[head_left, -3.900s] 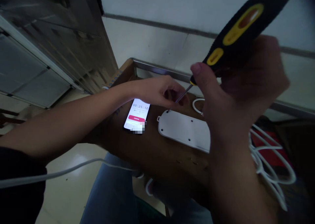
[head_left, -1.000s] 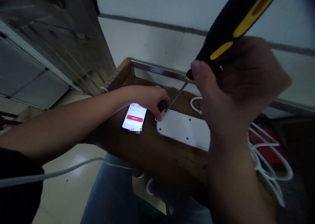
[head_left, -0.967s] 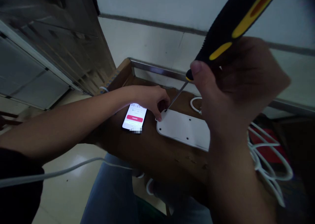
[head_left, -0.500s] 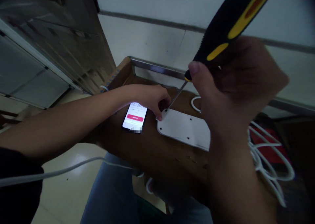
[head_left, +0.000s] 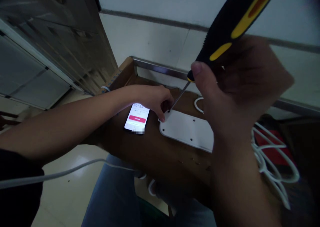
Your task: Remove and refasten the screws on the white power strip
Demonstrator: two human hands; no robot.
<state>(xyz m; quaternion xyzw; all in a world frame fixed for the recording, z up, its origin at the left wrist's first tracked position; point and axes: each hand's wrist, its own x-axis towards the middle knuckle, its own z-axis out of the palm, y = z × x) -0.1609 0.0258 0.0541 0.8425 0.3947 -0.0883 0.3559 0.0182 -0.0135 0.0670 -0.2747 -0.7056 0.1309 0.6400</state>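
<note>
My right hand [head_left: 240, 77] is closed around a black and yellow screwdriver [head_left: 222, 34], held tilted with its thin shaft pointing down to the left. The tip of the shaft meets a corner hole of a white plastic panel [head_left: 187, 127], which lies flat and has several dark screw holes. My right wrist hides the panel's right end. At that same corner my left hand [head_left: 160, 100] grips the panel's edge, thumb on top and fingers curled behind.
The panel lies on a brown wooden tabletop [head_left: 150, 147]. Left of it is a lit phone [head_left: 137, 118] showing a timer. A coiled white cable [head_left: 270, 157] lies at the right, over something red. Another white cable [head_left: 75, 169] crosses at lower left. A tiled wall [head_left: 150, 37] stands behind.
</note>
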